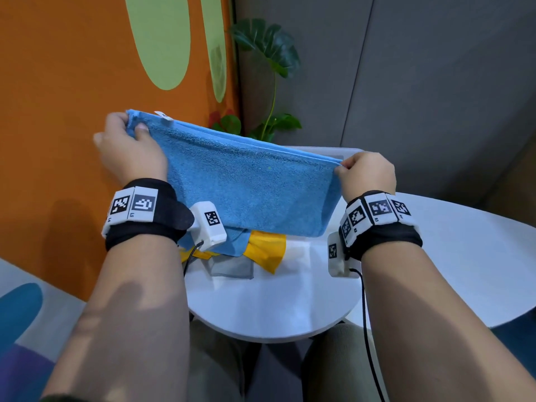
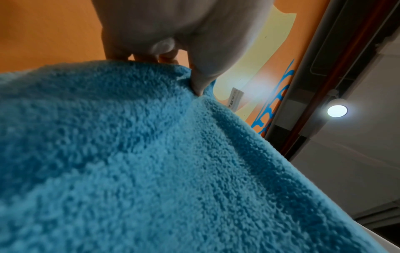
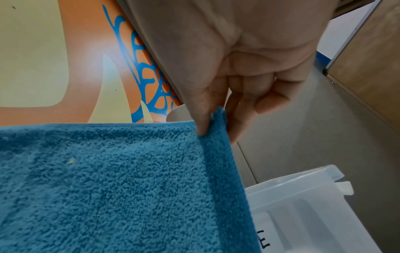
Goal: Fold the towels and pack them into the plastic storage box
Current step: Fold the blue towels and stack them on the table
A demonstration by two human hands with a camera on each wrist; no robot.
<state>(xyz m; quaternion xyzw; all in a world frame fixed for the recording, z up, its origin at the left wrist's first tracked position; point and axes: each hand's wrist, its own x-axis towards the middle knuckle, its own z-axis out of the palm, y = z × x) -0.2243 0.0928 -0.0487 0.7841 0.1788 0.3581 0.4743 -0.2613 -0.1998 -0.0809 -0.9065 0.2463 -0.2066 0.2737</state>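
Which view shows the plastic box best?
The right wrist view: the box shows clearly at lower right, past the towel that the right hand pinches. In the head view only a sliver of the box shows behind the towel. The left wrist view shows none of it.

Handwritten dark letter "E" on a white label on the plastic storage box (image 3: 303,210), rest cut off

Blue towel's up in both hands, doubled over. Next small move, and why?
Probably bring the left hand across to the right hand, halving the blue towel again. Both hands pinch its top corners, it hangs doubled and clear of the table, still wide.
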